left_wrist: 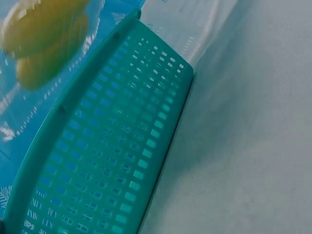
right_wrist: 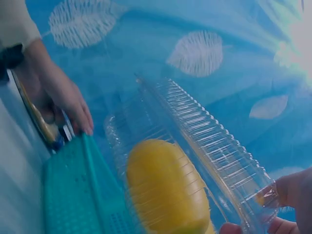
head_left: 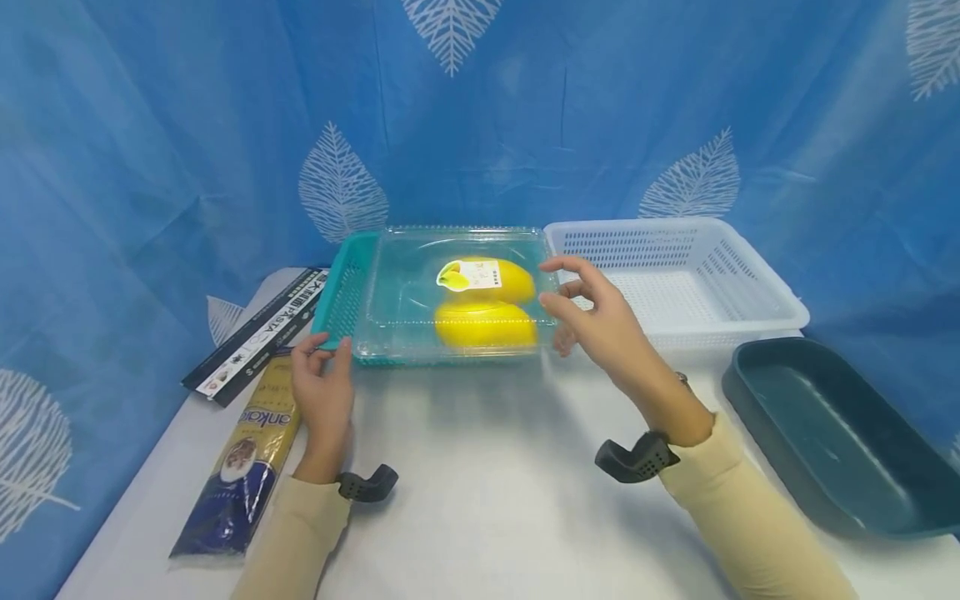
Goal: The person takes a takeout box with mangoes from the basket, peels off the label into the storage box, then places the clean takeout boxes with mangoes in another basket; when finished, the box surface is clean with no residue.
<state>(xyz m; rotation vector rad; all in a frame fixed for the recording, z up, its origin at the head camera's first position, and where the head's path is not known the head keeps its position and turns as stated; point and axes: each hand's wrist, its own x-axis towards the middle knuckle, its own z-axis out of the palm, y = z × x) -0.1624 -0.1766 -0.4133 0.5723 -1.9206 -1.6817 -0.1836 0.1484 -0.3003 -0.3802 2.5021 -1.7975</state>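
A clear plastic box (head_left: 390, 312) holds two yellow mangoes (head_left: 487, 325), one with a white fruit sticker. It overlaps the teal mesh basket (head_left: 341, 304) in the head view, and in the right wrist view the box is tilted above the basket's rim. My right hand (head_left: 603, 321) pinches the box's right edge, thumb near the front and fingers behind. At the basket's front left corner, my left hand (head_left: 324, 392) grips the rim between thumb and fingers. The left wrist view shows the basket's slotted side (left_wrist: 112, 136) with the mangoes above.
A white mesh basket (head_left: 757, 321) stands at the back right. In front of it sits a dark green tub (head_left: 750, 433). To the left lie a black and white pasta box (head_left: 258, 333) and a gold and blue packet (head_left: 243, 467). A blue leaf-print cloth (head_left: 525, 125) hangs behind.
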